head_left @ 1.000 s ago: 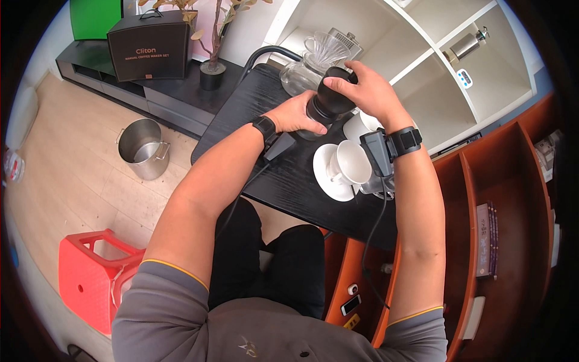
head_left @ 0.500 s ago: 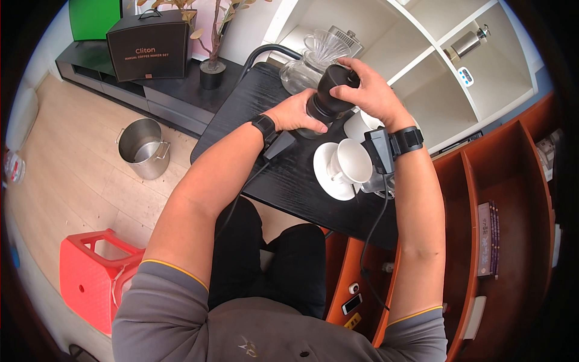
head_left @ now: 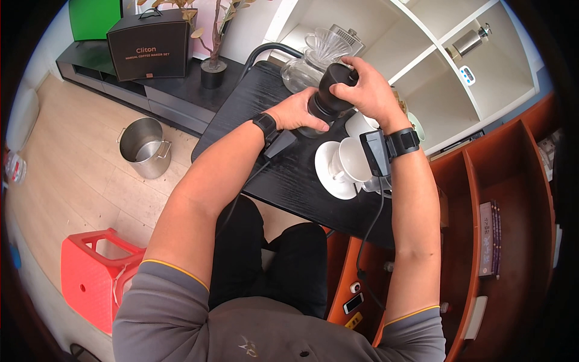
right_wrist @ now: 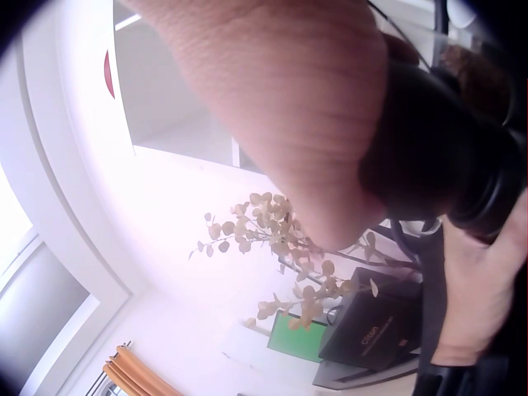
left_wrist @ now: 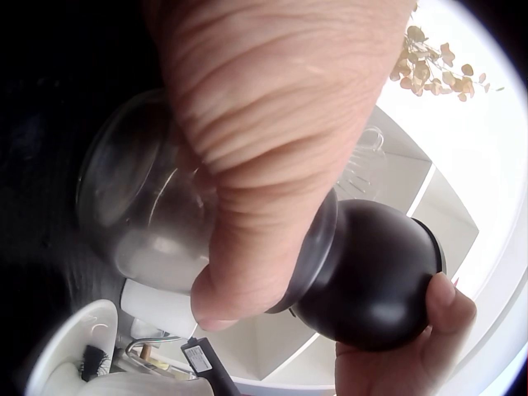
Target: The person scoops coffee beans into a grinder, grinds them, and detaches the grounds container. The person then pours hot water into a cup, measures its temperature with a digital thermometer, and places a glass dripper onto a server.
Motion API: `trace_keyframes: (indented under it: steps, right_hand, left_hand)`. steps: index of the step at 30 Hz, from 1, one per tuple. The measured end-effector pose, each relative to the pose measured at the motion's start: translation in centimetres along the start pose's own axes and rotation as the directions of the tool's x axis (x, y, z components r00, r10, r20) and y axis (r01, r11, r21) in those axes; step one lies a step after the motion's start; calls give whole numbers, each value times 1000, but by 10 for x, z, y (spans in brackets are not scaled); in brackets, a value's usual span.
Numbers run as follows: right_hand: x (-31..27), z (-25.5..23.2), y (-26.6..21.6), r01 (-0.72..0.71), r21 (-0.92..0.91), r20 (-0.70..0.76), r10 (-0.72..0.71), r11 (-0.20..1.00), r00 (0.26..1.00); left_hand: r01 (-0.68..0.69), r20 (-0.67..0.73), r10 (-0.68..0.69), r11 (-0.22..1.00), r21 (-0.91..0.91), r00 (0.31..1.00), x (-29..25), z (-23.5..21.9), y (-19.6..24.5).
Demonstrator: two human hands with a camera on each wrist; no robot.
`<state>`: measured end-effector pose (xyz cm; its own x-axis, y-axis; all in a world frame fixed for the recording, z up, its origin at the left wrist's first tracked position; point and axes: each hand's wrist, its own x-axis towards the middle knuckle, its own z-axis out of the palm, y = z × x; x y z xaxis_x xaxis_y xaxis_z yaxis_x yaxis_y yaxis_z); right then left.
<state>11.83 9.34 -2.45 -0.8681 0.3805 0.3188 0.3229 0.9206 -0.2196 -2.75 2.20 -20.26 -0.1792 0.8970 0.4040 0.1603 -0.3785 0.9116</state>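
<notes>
Over the black table [head_left: 229, 127], both hands hold a manual coffee grinder [head_left: 335, 90] that leans to the right. My left hand [head_left: 292, 111] grips its lower part, thumb across the black collar and clear glass jar [left_wrist: 136, 206]. My right hand [head_left: 375, 93] holds the rounded black upper body [left_wrist: 375, 276], fingers round its far side and thumb on the near side. Just behind the grinder stands a glass server [head_left: 295, 75] with a clear ribbed dripper [head_left: 330, 45]. Near my right wrist, a white cup [head_left: 353, 160] sits on a saucer [head_left: 329, 181], with another white vessel [head_left: 360, 123] beside it.
White cubby shelves [head_left: 416, 66] rise behind the table, and a reddish-brown bookcase [head_left: 458, 229] flanks the right side. A steel pot [head_left: 145, 151] and a red stool [head_left: 90, 283] stand on the floor at left. Cables trail from both wrist cameras.
My right hand has shifted slightly on the grinder's upper body, and the right forearm has moved a little left. A pale green-rimmed vessel now shows behind the right wrist. The left hand keeps its grip.
</notes>
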Motion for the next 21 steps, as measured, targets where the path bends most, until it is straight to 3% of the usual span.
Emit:
trace_keyframes:
  steps: [13, 21]
  right_hand:
    - [-1, 2, -3, -17, 8, -43, 17, 1000, 999]
    - [-2, -1, -4, -27, 28, 22, 27, 999, 999]
  left_hand:
    - [12, -30, -10, 999, 46, 999, -3, 3, 5]
    - [-27, -46, 28, 999, 33, 999, -3, 2, 2]
